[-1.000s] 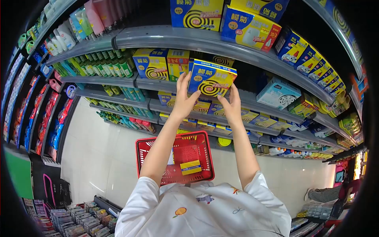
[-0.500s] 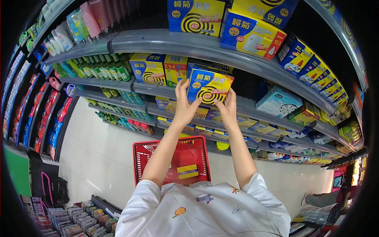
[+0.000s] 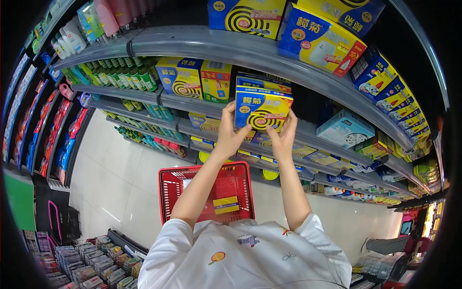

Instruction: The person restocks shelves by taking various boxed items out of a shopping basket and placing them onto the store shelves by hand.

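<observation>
A blue and yellow mosquito coil box (image 3: 263,111) with a black spiral on its front is held between my two hands at the middle shelf. My left hand (image 3: 231,131) grips its left side, thumb on the lower front. On the right side, my right hand (image 3: 283,136) holds it the same way, with its fingers partly hidden. Similar boxes (image 3: 264,81) stand right behind it on the shelf. Below my forearms is a red shopping basket (image 3: 251,192), in which a yellow and blue box (image 3: 226,204) lies.
Larger mosquito coil boxes (image 3: 248,18) line the upper shelf (image 3: 202,42). Left of my hands are more boxes (image 3: 179,79) and green bottles (image 3: 144,79). A light blue box (image 3: 345,129) sits to the right. Racks of small packages (image 3: 91,260) stand at the lower left.
The held box has shifted slightly right and down in view and now faces me more squarely, less tilted. Both hands keep their grip. The view has shifted a little.
</observation>
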`<state>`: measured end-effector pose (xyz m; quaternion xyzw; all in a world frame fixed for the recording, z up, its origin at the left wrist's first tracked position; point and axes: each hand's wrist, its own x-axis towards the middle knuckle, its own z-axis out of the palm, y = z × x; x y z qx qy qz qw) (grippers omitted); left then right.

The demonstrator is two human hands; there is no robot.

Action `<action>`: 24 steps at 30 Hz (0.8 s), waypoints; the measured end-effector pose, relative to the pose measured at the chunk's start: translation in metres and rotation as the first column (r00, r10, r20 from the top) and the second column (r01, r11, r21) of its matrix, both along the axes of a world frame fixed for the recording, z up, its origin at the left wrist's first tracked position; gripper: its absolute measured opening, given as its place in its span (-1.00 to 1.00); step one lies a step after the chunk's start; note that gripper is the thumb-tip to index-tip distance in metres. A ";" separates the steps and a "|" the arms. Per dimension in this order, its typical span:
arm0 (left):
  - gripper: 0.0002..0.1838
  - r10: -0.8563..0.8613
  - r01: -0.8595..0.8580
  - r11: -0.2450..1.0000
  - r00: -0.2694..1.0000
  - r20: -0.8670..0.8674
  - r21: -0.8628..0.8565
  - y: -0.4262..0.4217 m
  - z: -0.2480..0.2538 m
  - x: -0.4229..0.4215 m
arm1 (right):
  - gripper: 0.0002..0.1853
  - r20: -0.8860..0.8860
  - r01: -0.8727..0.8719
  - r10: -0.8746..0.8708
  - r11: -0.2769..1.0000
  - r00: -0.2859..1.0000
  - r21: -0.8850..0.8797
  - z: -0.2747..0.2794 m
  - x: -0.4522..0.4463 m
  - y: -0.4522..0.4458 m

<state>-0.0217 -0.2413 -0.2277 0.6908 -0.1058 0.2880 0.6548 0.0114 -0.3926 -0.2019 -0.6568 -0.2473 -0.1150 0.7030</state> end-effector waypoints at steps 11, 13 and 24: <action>-0.23 0.151 -0.136 0.961 0.988 -0.045 0.241 -0.012 0.031 0.098 | -0.24 0.159 0.129 -0.109 0.984 0.981 -0.126 0.007 0.100 -0.019; -0.16 0.125 -0.112 0.981 0.989 -0.077 0.156 -0.009 0.028 0.118 | -0.24 0.141 0.101 -0.076 0.979 0.987 -0.178 -0.004 0.122 -0.020; -0.44 0.214 -0.136 0.935 0.952 -0.217 0.326 -0.007 -0.007 0.181 | -0.27 0.275 0.343 -0.207 0.648 0.939 -0.680 0.003 0.131 -0.015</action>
